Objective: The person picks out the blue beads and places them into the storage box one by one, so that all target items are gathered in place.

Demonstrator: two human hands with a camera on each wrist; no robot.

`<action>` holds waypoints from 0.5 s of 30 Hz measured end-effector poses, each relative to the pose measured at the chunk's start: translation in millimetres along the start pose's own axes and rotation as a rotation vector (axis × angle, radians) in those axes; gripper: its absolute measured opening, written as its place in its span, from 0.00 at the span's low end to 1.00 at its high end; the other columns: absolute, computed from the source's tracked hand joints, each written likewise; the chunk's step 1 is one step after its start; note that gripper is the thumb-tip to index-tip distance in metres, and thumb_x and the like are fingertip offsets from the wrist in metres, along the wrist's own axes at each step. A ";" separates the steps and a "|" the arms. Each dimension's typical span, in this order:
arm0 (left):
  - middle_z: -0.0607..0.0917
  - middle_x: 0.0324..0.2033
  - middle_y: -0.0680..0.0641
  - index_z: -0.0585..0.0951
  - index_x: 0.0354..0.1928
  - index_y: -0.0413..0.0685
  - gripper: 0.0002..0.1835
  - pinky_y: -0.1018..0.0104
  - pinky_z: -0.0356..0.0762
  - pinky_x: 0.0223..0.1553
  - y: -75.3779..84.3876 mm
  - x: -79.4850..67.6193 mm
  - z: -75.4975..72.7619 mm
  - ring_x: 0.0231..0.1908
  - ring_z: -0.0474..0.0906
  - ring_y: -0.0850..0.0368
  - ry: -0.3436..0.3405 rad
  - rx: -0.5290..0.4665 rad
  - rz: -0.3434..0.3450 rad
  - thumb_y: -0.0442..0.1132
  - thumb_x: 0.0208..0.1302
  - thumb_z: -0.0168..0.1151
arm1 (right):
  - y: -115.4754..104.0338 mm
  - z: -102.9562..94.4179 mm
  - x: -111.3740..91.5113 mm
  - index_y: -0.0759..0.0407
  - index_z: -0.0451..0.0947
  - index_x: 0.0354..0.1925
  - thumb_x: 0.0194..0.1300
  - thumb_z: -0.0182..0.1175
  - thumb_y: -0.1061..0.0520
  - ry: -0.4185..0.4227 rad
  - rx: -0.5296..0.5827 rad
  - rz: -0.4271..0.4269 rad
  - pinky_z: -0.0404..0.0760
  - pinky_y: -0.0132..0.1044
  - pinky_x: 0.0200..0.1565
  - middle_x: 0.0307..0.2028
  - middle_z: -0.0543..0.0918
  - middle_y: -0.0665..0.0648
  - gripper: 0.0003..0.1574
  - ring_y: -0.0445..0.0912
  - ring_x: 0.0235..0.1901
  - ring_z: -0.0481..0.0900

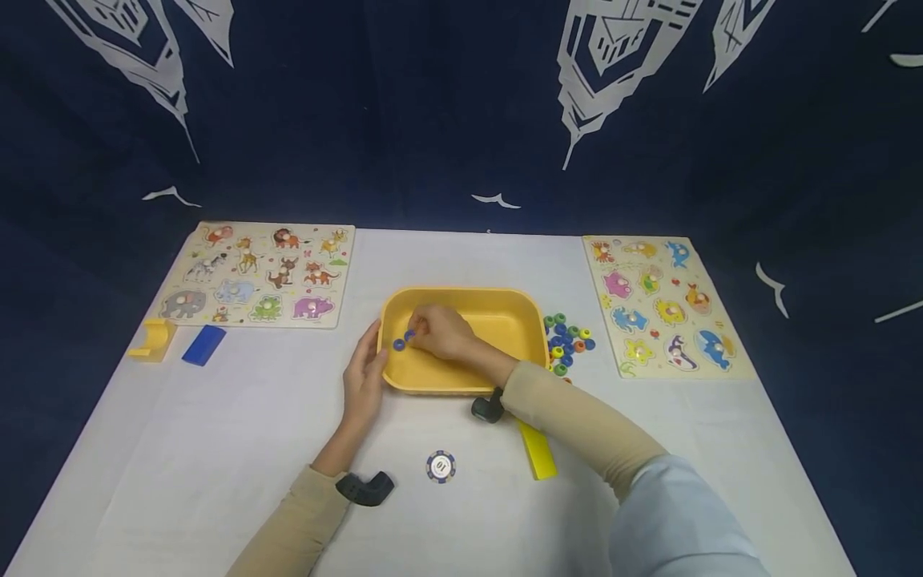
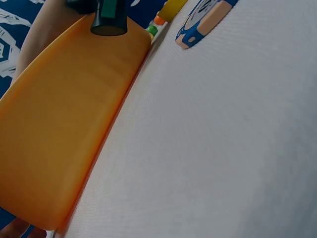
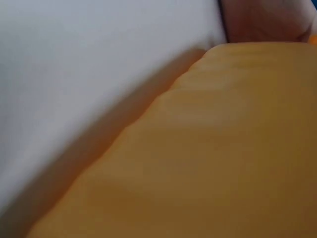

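Note:
A yellow plastic tray (image 1: pixel 497 300) lies on the white table, its side wall filling much of both wrist views. My left hand (image 1: pixel 364 381) rests against the tray's left end, fingers extended along the outer wall. Inside the tray, my right hand (image 1: pixel 443 332) pinches a blue bead (image 1: pixel 409 335) near the left end. A second blue bead (image 1: pixel 399 344) lies on the tray floor just beside it. Several loose beads (image 1: pixel 566 340) in blue, green, yellow and orange lie to the right of the tray, partly hidden behind its wall and the right arm.
An animal puzzle board (image 1: pixel 248 276) lies back left, another puzzle board (image 1: pixel 656 308) at right. Near the left board are a yellow holder (image 1: pixel 153 340) and a blue block (image 1: pixel 204 344). A poker chip (image 1: pixel 441 466) and a yellow block (image 1: pixel 537 450) lie in front of the tray.

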State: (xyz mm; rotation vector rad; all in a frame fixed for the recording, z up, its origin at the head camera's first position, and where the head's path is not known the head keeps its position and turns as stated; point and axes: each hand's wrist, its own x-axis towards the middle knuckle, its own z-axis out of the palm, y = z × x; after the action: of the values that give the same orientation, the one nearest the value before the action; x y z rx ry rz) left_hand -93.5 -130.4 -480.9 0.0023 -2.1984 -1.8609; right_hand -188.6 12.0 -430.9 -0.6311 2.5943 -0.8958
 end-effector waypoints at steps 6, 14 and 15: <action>0.69 0.58 0.51 0.60 0.64 0.52 0.24 0.72 0.69 0.51 1.3 0.4 1.5 0.53 0.68 0.55 0.001 0.005 0.010 0.38 0.66 0.44 | 0.4 -3.6 2.3 0.59 0.77 0.35 0.51 0.63 0.59 -0.011 0.001 -0.027 0.72 0.28 0.30 0.26 0.79 0.51 0.10 0.41 0.27 0.73; 0.67 0.59 0.46 0.59 0.65 0.52 0.24 0.74 0.69 0.51 10.8 -1.4 -0.6 0.55 0.67 0.50 -0.022 -0.007 -0.021 0.35 0.66 0.43 | -2.5 -32.7 -27.1 0.59 0.78 0.43 0.54 0.60 0.58 0.125 0.151 -0.113 0.73 0.29 0.24 0.29 0.80 0.50 0.15 0.41 0.22 0.72; 0.67 0.59 0.44 0.59 0.65 0.50 0.24 0.75 0.69 0.50 15.4 -2.3 -0.7 0.54 0.67 0.48 -0.023 -0.006 -0.020 0.35 0.66 0.43 | -0.8 -38.4 -35.4 0.59 0.77 0.44 0.54 0.61 0.57 0.140 0.186 -0.122 0.72 0.30 0.22 0.29 0.80 0.50 0.16 0.42 0.21 0.72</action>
State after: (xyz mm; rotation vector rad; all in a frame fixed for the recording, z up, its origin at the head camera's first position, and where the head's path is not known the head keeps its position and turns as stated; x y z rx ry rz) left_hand -88.6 -127.9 -466.3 0.0013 -2.2158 -1.8880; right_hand -175.0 48.4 -396.1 -0.7031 2.5738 -1.2457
